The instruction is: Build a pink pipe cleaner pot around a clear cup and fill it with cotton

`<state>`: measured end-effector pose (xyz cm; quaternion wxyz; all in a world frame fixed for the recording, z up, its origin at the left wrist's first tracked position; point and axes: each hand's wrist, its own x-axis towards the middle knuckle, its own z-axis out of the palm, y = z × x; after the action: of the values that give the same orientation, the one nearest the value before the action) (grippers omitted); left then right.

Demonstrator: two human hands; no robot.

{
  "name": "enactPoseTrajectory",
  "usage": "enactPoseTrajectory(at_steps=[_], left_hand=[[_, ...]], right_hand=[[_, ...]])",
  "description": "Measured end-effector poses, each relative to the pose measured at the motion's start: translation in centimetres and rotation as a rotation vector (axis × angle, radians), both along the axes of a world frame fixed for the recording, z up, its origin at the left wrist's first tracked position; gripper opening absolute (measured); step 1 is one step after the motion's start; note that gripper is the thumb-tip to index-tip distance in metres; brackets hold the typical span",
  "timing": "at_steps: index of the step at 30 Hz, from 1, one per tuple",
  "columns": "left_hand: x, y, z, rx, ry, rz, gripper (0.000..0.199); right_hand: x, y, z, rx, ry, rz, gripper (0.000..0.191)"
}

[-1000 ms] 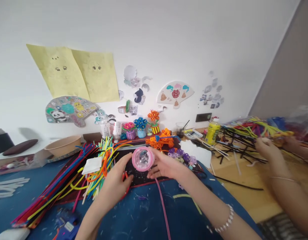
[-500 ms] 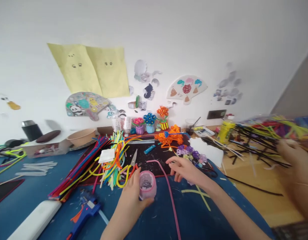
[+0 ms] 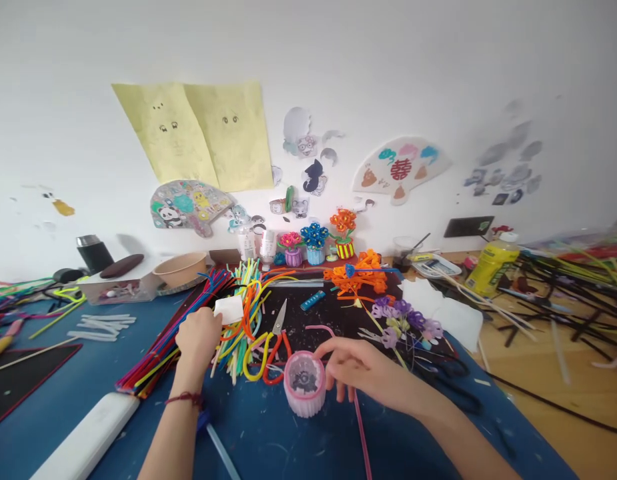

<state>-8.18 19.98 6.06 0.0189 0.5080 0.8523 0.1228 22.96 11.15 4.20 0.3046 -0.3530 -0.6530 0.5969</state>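
Observation:
A small pink ribbed pot (image 3: 305,393) with a clear-looking inside stands on the blue table in front of me. My right hand (image 3: 363,373) is beside it, index fingertip at its rim, the other fingers loose and apart. My left hand (image 3: 199,337) is curled over the bundle of red and blue pipe cleaners (image 3: 163,360), just left of a white square (image 3: 229,310). Its fingertips are hidden, so what they grip does not show. Scissors (image 3: 278,343) with orange and yellow handles lie behind the pot. A pink pipe cleaner (image 3: 361,433) runs partly under my right hand.
Pipe-cleaner flowers in pots (image 3: 315,245) line the wall. Orange (image 3: 355,277) and purple (image 3: 398,313) pipe-cleaner pieces lie at the mat's right. A white box-like object (image 3: 88,437) lies front left; a glue stick (image 3: 223,453) sticks out beneath my left forearm. A yellow bottle (image 3: 493,263) stands right.
My left hand has let go of the pink pot and moved left to the pipe cleaners. My right hand has come to the pot. Another person's hand at the right has left the view.

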Motion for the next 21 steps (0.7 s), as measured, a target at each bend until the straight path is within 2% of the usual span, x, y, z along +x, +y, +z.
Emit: enactPoseTrajectory(at_steps=[3,5,8,10,13,16,19,21], left_hand=[[0.4,-0.5,0.4,0.100,-0.053,0.012,0.028],[1.1,-1.2,0.9,0.218,-0.107,-0.029,0.029],[3.0,-3.4,1.3,0.404,-0.266,-0.182,0.031],[4.9,-5.5,0.9,0.467,-0.427,-0.294,0.035],[8.0,-9.1,-0.6,0.441,-0.653,-0.445,0.038],[10.2,-11.7,-2.0,0.351,-0.803,-0.552,0.035],[10.8,-12.5,-2.5,0.305,-0.860,-0.618,0.031],[10.4,-12.4,-2.3,0.363,-0.778,-0.646,0.026]], right_hand=[[0.9,0.1,-0.3,-0.018,0.024,-0.011,0.035],[1.5,0.4,-1.0,-0.014,0.030,-0.059,0.036],[2.0,0.6,-2.0,-0.019,0.057,-0.147,0.038],[1.8,0.3,-2.3,-0.024,0.090,-0.218,0.041],[0.8,-0.7,-2.0,-0.064,0.182,-0.274,0.051],[-0.4,-1.5,-1.3,-0.138,0.343,-0.135,0.058],[-1.1,-1.5,-1.2,-0.160,0.394,-0.160,0.055],[-1.2,-1.1,-1.4,-0.167,0.376,-0.237,0.054]])
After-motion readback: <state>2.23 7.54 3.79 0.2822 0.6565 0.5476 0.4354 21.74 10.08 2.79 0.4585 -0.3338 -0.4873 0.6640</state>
